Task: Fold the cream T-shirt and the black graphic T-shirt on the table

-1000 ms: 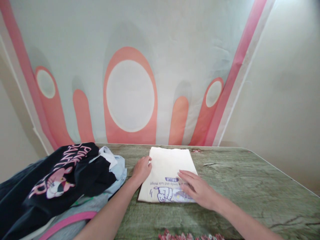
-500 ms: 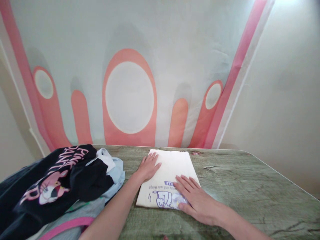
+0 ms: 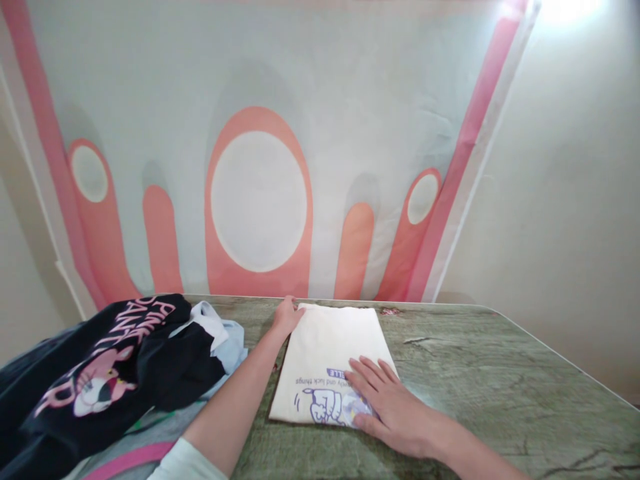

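Note:
A folded cream-white T-shirt (image 3: pixel 330 340) lies flat on the table, its purple cartoon print and lettering upside down to me. At its far left corner is my left hand (image 3: pixel 287 316), thumb over the top of the cloth and fingers curled at the edge, closed on that corner; the fingertips are partly hidden. My right hand (image 3: pixel 390 403) lies flat on the near right part of the shirt with the fingers stretched out, covering some of the print.
To the left sits a heap of clothes, with a black garment (image 3: pixel 165 373) bearing a pink cartoon print on top and light blue cloth (image 3: pixel 233 345) beneath. The wood-patterned table (image 3: pixel 475 373) reaches back to a wall with a pink and white printed sheet (image 3: pixel 260 287).
My left hand has slid from lying on the shirt's left side to its far left corner and closed there. The right hand stays put. The view has tipped up slightly.

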Demonstrator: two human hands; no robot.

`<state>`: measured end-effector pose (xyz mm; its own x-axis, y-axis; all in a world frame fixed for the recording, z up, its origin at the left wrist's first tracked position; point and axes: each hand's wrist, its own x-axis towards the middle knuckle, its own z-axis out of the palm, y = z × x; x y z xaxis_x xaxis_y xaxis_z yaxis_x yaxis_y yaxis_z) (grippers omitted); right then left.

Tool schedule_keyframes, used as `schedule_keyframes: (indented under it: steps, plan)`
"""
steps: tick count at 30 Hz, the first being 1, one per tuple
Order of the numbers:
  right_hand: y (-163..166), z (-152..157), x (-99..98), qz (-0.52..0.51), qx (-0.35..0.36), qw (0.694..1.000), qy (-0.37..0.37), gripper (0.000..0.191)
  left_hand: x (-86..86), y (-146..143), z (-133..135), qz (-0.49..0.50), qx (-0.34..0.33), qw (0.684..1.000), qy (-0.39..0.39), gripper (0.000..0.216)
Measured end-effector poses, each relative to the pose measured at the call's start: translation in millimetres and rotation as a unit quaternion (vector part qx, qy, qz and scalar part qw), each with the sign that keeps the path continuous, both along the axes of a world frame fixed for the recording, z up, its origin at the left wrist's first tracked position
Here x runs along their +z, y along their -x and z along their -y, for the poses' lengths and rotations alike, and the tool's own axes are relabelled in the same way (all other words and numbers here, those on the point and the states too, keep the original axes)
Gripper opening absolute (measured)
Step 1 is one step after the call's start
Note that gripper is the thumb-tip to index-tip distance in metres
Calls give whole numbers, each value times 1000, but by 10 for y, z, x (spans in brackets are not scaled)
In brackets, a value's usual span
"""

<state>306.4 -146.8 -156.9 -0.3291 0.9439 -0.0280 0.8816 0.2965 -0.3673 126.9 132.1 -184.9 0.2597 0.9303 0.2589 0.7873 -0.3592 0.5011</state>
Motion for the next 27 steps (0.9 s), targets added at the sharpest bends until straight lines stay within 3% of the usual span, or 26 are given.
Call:
schedule_keyframes:
  steps: [4,10,17,22,27]
  plan:
    - [26,15,40,-7,1,1000,-20,61,-6,-66,-111,16,-13,1000,4,39]
    - [208,39,136,-26,52,994,-88,54,67,-132,-182,6,-70,997,-8,16]
    - [326,-5,-100,37,75,974,-210,23,109,-67,-221,-31,-65,997,-4,15]
    - [285,-30,-226,96,113,948,-282,19,89,-61,-147,-71,-26,997,-11,17]
    - [315,2,-203,83,84,957,-266,18,140,-122,112,-94,-32,994,-53,25]
